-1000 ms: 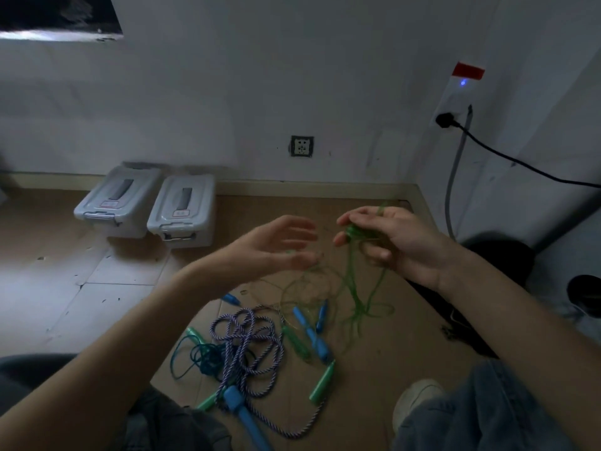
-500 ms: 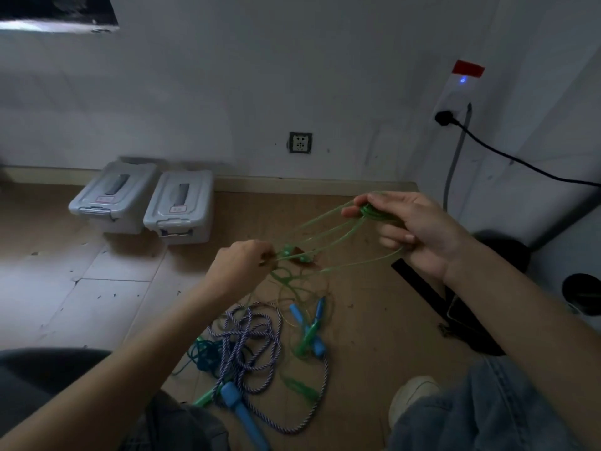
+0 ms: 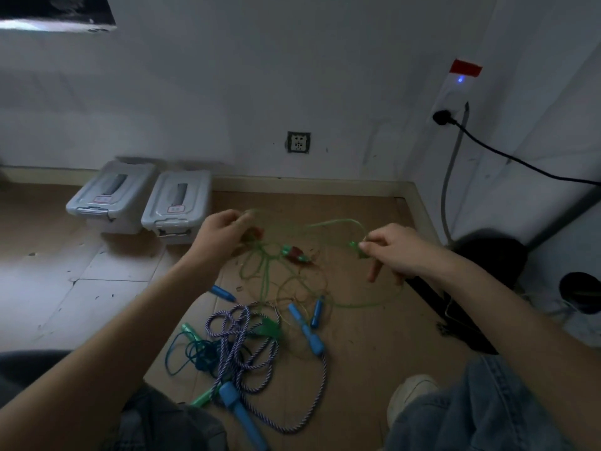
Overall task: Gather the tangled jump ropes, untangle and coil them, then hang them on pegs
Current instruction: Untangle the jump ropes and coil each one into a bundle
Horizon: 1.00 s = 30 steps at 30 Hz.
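At frame centre I see the left hand (image 3: 221, 231) and right hand (image 3: 395, 249) each pinching the green rope (image 3: 335, 222); other ropes (image 3: 247, 340) lie tangled on the floor (image 3: 374, 353) below.

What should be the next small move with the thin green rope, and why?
Probably spread both hands a little wider. The left hand and right hand each pinch the green rope, and its loops hang slack and crossed between them, so gentle tension should show which strand to free.

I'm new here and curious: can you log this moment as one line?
left hand: grips green rope | right hand: pinches it | purple rope: floor, tangled
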Each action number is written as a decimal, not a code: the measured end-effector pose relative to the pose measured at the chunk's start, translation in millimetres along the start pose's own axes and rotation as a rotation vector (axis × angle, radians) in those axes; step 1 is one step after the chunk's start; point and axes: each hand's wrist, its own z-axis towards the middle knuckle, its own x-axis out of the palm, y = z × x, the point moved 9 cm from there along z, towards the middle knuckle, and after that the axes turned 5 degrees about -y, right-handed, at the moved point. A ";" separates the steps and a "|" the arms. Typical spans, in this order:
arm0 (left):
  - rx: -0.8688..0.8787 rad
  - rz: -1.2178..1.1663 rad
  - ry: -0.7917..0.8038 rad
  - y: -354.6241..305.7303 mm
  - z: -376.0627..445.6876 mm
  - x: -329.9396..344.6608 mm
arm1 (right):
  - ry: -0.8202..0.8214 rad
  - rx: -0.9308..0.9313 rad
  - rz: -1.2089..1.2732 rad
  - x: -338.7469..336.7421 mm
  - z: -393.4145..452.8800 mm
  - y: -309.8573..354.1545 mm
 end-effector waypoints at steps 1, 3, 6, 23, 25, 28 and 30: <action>-0.045 -0.168 0.044 -4.6 -2.1 5.3 | -0.028 0.006 -0.045 -0.3 0.5 -2.6; -0.063 -0.310 0.070 -15.4 -6.5 11.6 | -0.032 0.027 -0.124 2.7 0.4 -6.6; 0.063 -0.022 0.028 -25.7 -13.2 14.7 | -0.110 -0.051 -0.266 -6.1 1.4 1.3; 0.288 0.693 0.227 -1.7 -14.7 36.5 | -0.064 -0.156 1.114 -16.7 -7.3 38.0; 0.266 0.822 0.166 9.8 -5.2 29.3 | -0.116 -0.172 1.099 -19.2 -9.4 38.5; 0.175 0.827 0.091 18.8 7.0 15.8 | -0.250 -0.146 1.073 -24.8 -10.6 33.9; 0.125 0.690 0.007 18.1 11.0 4.5 | -0.357 -0.127 1.078 -31.5 -9.8 26.9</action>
